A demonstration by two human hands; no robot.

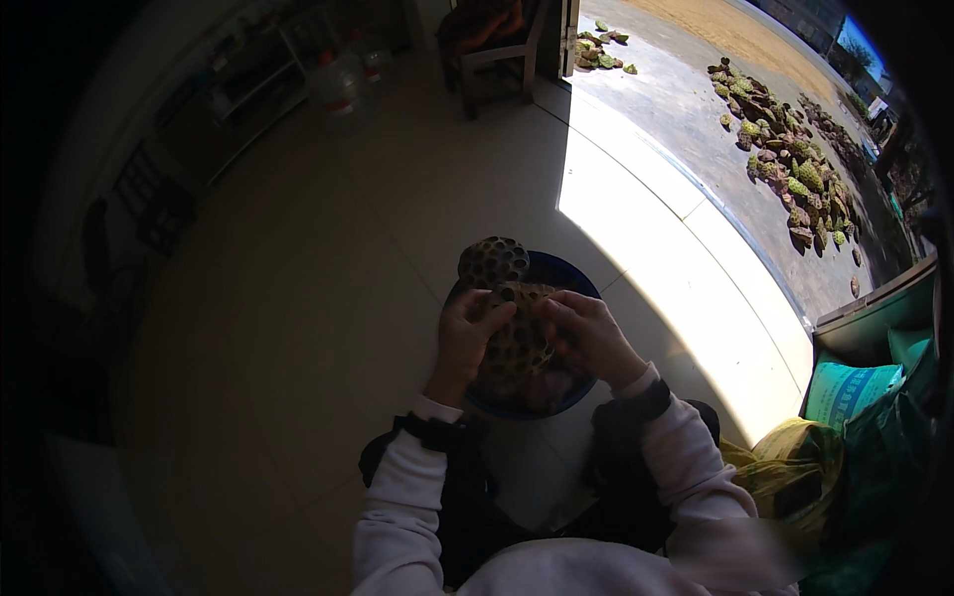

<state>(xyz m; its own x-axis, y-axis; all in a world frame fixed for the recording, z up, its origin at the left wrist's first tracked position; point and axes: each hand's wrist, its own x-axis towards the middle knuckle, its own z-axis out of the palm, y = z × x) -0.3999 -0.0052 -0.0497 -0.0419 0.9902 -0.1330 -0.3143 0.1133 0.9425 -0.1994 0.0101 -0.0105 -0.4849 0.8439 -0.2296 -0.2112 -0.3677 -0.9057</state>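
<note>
Nearest are the person's white sleeves with dark cuffs, coming up from the lower edge over dark trousers. The left hand and the right hand meet over a round blue plastic basin on the pale tiled floor. Both hands close on one dried brown lotus seed pod pocked with holes — the left grip wraps its left edge, the right grip pinches its upper right, fingers curled tight. The pod sits just above the basin, which holds more dark pods; another pitted pod stands at the basin's far rim. To the right lie green and yellow woven sacks. Farther off, a wooden chair stands by the doorway — and outside, green and brown lotus pods lie spread on sunlit concrete.
</note>
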